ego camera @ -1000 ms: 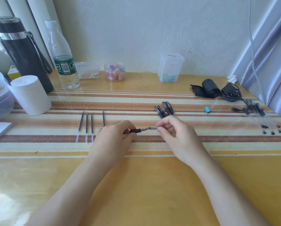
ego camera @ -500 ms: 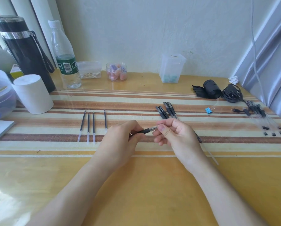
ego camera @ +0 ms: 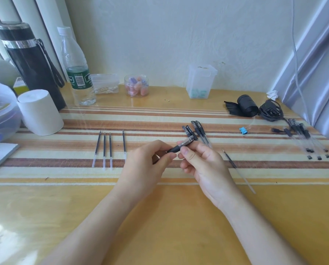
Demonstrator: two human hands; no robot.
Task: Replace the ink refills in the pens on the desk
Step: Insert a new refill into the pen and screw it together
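A black-gripped pen with a clear barrel (ego camera: 181, 146) is held above the striped mat between both hands. My left hand (ego camera: 150, 165) pinches its black grip end; my right hand (ego camera: 202, 165) pinches the clear barrel with thumb and fingers. Several ink refills (ego camera: 104, 150) lie side by side on the mat to the left. One more refill (ego camera: 236, 169) lies slanted on the mat just right of my right hand. Several capped pens (ego camera: 196, 131) lie behind the hands.
More clear pens and loose caps (ego camera: 305, 138) lie at the far right, beside a blue binder clip (ego camera: 243, 130) and a black cable bundle (ego camera: 270, 111). A white paper roll (ego camera: 39, 111), water bottle (ego camera: 77, 73), black flask (ego camera: 30, 60) and small containers line the back.
The pen has tilted, its clear end now raised toward the back right. A refill that was not lying by my right hand a second ago rests on the mat there.
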